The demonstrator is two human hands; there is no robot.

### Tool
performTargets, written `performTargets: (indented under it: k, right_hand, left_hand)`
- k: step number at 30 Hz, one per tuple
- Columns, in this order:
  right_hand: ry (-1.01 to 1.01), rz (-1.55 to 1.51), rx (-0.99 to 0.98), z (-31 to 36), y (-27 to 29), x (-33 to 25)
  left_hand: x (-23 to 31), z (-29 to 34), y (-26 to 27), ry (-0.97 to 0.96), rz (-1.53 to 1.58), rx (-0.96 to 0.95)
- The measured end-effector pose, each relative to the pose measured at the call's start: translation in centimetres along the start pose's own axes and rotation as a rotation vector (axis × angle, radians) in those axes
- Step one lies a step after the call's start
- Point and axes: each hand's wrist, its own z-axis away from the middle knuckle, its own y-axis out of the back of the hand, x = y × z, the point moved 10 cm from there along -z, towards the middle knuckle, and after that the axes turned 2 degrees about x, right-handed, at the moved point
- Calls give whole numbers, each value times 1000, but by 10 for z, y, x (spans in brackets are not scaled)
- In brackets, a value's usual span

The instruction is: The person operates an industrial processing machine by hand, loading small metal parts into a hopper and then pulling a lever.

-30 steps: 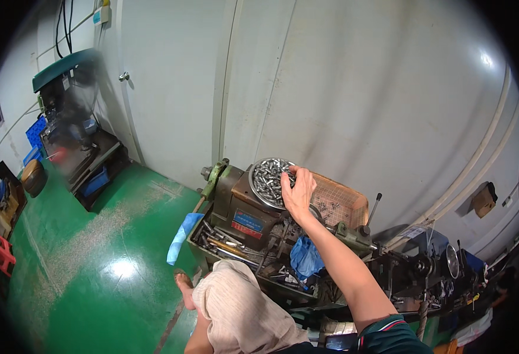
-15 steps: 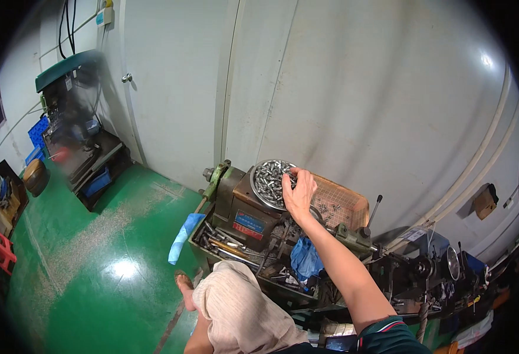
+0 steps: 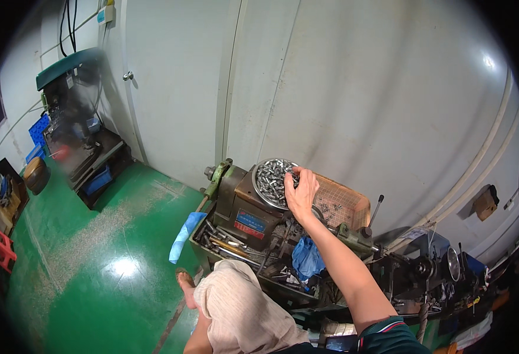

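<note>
My right hand (image 3: 302, 193) reaches over the right side of a round metal bowl (image 3: 262, 199). Its fingers are bent and drawn toward the thumb among small shiny metal pins (image 3: 273, 178) that fill the bowl. What lies between the fingertips, if anything, is too small to make out. The bowl rests on the headstock of a green-grey bench machine (image 3: 236, 197). Beside it, a shallow wooden tray (image 3: 361, 207) with a gridded bottom has several small metal parts (image 3: 332, 207) scattered in it. My left hand is out of view.
Tools and rods fill a metal trough (image 3: 242, 251) in front of the machine, with a blue cloth (image 3: 308, 259) at its right. A blue-wrapped handle (image 3: 186, 236) juts out left. A lever (image 3: 377, 206) stands beyond the tray. Another machine (image 3: 76, 124) stands far left.
The view has shifted very slightly. My right hand stays at the bowl, nearly in the same pose.
</note>
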Motion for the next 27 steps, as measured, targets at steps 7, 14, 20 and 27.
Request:
performTargets:
  k: [7,14,20,27]
  right_hand:
    - [11,-27,2,-2,1,-5]
    - [33,3,22,-1,5,-3]
    - [0,-14,4,0,2,-1]
    - [16,-31,15,-1,2,-4]
  left_hand:
    - [1,1,5,22,-29,50]
    - [10,-20,29,-69,-178,72]
    - [-2,-1,-5,-21,8,-53]
    - [7,-5,8,-67,-157,34]
